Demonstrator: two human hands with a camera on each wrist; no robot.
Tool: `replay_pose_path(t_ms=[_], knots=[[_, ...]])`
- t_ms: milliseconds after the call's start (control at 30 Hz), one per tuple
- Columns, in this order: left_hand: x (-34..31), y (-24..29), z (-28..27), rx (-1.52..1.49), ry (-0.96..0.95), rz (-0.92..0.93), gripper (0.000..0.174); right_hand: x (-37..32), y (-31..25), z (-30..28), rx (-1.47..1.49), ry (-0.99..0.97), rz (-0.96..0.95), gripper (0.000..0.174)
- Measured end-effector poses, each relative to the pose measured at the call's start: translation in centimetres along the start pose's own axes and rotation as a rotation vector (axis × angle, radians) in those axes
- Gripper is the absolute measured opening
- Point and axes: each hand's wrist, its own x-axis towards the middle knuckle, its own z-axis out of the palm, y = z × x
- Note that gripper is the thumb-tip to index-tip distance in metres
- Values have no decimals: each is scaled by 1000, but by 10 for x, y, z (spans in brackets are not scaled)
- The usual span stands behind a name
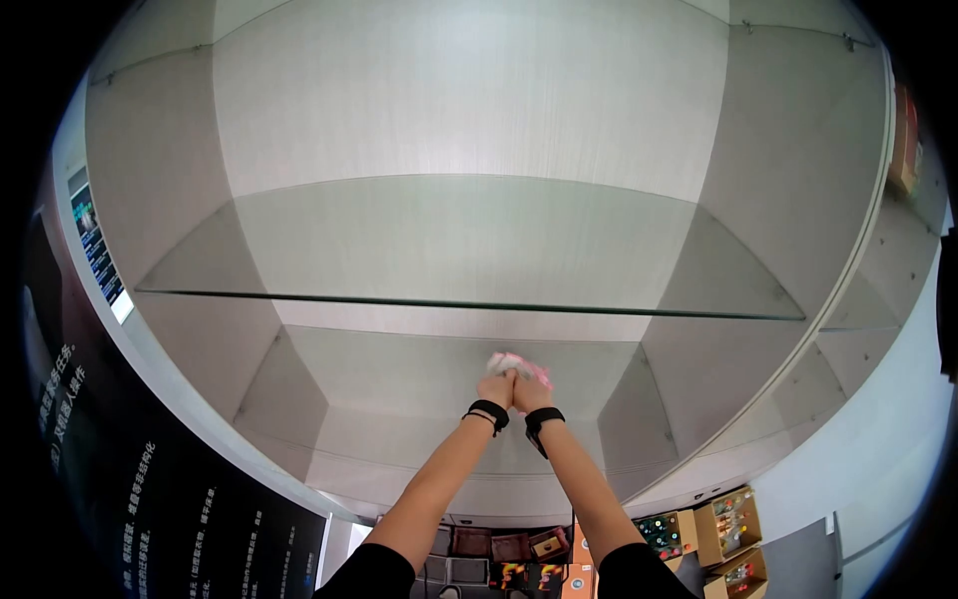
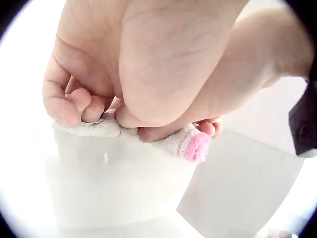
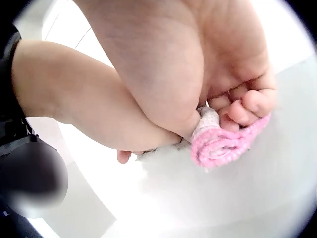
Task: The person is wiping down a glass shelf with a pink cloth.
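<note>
A white cloth with pink edges (image 1: 507, 360) is bunched between the two hands, over the lower glass shelf (image 1: 399, 364). The left hand (image 1: 496, 388) and the right hand (image 1: 532, 392) are side by side, thumbs close together. In the left wrist view the left hand (image 2: 143, 59) curls its fingers round the white part of the cloth (image 2: 94, 128); the cloth's rolled pink end pokes out at the right. The right hand (image 3: 198, 64) grips the cloth's pink end (image 3: 218, 148) with curled fingers in the right wrist view. Part of the cloth is hidden by both hands.
An upper glass shelf (image 1: 479, 245) spans the cabinet, its front edge above the hands. Cabinet side walls stand left and right. Below are cardboard boxes with bottles (image 1: 726, 526) and dark bins (image 1: 471, 542). A black panel with white writing (image 1: 150, 469) stands at the left.
</note>
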Motion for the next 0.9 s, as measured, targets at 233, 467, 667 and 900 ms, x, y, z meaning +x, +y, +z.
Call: replay_pose_path(t_ms=[233,467,667,900], knots=[[-66,6,-12,12,-95,24,27,-58,-16,-17,-18,-239,-104,29],[-88,9,-28,79,-180,130,31,-82,-27,-40,-17,-408,-177,36],[-75,4,-30,58,-156,165,39,-76,-27,-41,-77,-188,-215,40],[-44,-4,-23,85,-86,55,34,-40,-33,-49,-160,-347,-162,32]])
